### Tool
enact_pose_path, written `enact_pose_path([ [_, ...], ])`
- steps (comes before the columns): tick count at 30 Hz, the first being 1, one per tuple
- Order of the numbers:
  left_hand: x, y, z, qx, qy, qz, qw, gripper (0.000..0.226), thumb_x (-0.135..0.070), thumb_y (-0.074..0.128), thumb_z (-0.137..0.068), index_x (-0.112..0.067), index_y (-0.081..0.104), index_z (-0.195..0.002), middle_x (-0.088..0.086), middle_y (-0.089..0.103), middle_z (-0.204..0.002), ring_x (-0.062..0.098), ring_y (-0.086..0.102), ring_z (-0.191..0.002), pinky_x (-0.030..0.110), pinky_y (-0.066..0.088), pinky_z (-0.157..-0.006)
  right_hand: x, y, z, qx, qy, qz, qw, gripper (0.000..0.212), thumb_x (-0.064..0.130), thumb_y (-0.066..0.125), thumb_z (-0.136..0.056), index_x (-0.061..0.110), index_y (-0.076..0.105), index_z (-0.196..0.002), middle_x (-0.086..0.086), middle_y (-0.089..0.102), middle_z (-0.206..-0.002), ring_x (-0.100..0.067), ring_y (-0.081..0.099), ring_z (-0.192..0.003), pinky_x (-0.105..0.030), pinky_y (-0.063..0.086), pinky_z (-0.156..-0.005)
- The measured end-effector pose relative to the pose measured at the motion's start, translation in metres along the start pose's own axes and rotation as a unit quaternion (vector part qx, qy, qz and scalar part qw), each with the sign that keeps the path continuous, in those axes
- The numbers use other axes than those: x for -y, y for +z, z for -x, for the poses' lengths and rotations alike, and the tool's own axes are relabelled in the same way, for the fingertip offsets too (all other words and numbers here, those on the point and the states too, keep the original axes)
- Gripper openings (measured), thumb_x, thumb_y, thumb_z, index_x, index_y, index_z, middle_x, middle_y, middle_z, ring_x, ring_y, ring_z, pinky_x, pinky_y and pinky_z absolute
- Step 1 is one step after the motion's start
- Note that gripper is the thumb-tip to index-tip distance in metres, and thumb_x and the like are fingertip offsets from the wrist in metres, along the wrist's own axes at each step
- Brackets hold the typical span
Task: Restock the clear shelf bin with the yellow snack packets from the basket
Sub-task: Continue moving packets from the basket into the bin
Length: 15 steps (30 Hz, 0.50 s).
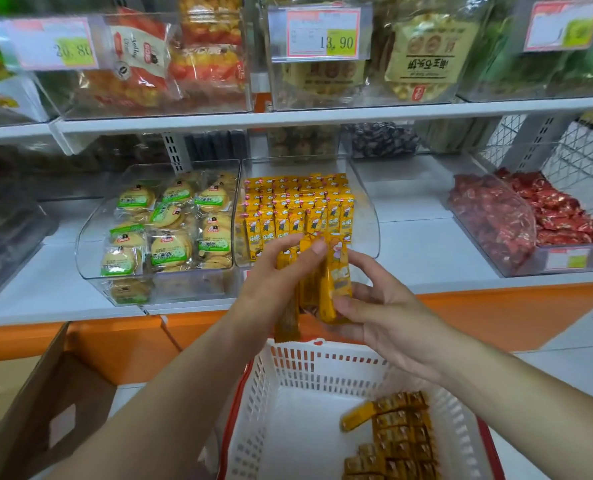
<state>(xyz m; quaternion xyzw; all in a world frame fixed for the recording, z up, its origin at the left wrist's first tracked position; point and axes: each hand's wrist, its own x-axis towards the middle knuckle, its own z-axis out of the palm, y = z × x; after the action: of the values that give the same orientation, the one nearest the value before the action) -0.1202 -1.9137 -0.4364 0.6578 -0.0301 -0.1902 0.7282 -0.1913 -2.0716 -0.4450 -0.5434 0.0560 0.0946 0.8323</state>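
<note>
Both hands held a bundle of yellow snack packets (338, 278) before the clear shelf bin (367, 216).
At 8 o'clock stood a cardboard box (46, 410); at 10 o'clock a biscuit bin (91, 244) of green-labelled rounds sat on the shelf; just left of centre the left hand (274, 282) curled its fingers round the bundle, fingertips near the packets' tops; the bundle stood upright between the hands, above the basket's far rim; at 12 o'clock from it the clear shelf bin held stocked packets (295, 209) in upright rows; the right hand (388, 317) gripped the bundle's lower end, thumb in front; at 6 o'clock sat the white basket (322, 368), with spare packets (399, 431) stacked toward its 5 o'clock corner; at 3 o'clock lay a bin of red sweets (496, 216).
</note>
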Motion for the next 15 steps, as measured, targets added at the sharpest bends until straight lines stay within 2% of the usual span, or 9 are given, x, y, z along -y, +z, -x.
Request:
enact_pose_path([
  [2, 0.002, -0.002, -0.002, -0.011, -0.006, 0.001, 1.000, 0.065, -0.057, 0.091, -0.060, -0.040, 0.067, -0.118, 0.006, 0.075, -0.115, 0.029, 0.075, -0.099, 0.055, 0.061, -0.085, 0.003, -0.002, 0.000, 0.015, -0.002, -0.006, 1.000, 0.066, -0.003, 0.068, -0.074, 0.013, 0.051, -0.135, -0.028, 0.056, -0.110, -0.035, 0.068, -0.085, -0.045, 0.059, -0.081],
  [4, 0.004, -0.004, -0.006, -0.026, -0.001, -0.006, 1.000, 0.041, -0.035, 0.086, -0.077, -0.042, 0.068, -0.114, 0.006, 0.077, -0.105, 0.027, 0.077, -0.088, 0.050, 0.064, -0.077, 0.006, -0.003, -0.001, 0.011, -0.014, -0.007, 1.000, 0.065, -0.005, 0.067, -0.072, 0.008, 0.050, -0.133, -0.024, 0.059, -0.107, -0.028, 0.070, -0.077, -0.040, 0.060, -0.071],
  [7, 0.008, -0.009, -0.012, -0.018, 0.024, -0.040, 0.999, 0.037, -0.014, 0.075, -0.089, -0.043, 0.065, -0.109, 0.008, 0.077, -0.093, 0.023, 0.078, -0.078, 0.038, 0.063, -0.062, 0.009, -0.009, -0.004, -0.031, -0.036, 0.069, 0.996, 0.069, 0.006, 0.075, -0.067, 0.005, 0.049, -0.131, -0.020, 0.064, -0.102, -0.029, 0.070, -0.089, -0.042, 0.059, -0.078],
  [9, 0.008, -0.012, -0.013, -0.012, 0.046, -0.068, 0.997, 0.037, -0.013, 0.074, -0.091, -0.044, 0.063, -0.107, 0.002, 0.075, -0.092, 0.013, 0.077, -0.074, 0.027, 0.059, -0.057, 0.012, -0.016, -0.008, -0.063, -0.062, 0.148, 0.985, 0.068, 0.006, 0.079, -0.070, 0.014, 0.050, -0.131, -0.017, 0.069, -0.106, -0.034, 0.070, -0.093, -0.045, 0.057, -0.083],
  [12, 0.004, -0.020, -0.014, -0.012, 0.069, -0.099, 0.993, 0.036, -0.016, 0.074, -0.092, -0.045, 0.059, -0.108, -0.009, 0.070, -0.096, -0.002, 0.072, -0.070, 0.016, 0.055, -0.055, 0.022, -0.028, -0.017, -0.090, -0.104, 0.241, 0.961, 0.070, -0.002, 0.080, -0.077, 0.038, 0.049, -0.126, -0.014, 0.066, -0.109, -0.037, 0.072, -0.084, -0.045, 0.059, -0.082],
  [15, 0.000, -0.027, -0.015, -0.018, 0.075, -0.112, 0.991, 0.036, -0.019, 0.073, -0.093, -0.044, 0.056, -0.113, -0.010, 0.069, -0.099, 0.003, 0.071, -0.077, 0.019, 0.058, -0.059, 0.036, -0.038, -0.041, -0.134, -0.141, 0.311, 0.930, 0.054, 0.003, 0.081, -0.077, 0.036, 0.052, -0.109, -0.011, 0.064, -0.110, -0.037, 0.072, -0.081, -0.046, 0.060, -0.081],
])
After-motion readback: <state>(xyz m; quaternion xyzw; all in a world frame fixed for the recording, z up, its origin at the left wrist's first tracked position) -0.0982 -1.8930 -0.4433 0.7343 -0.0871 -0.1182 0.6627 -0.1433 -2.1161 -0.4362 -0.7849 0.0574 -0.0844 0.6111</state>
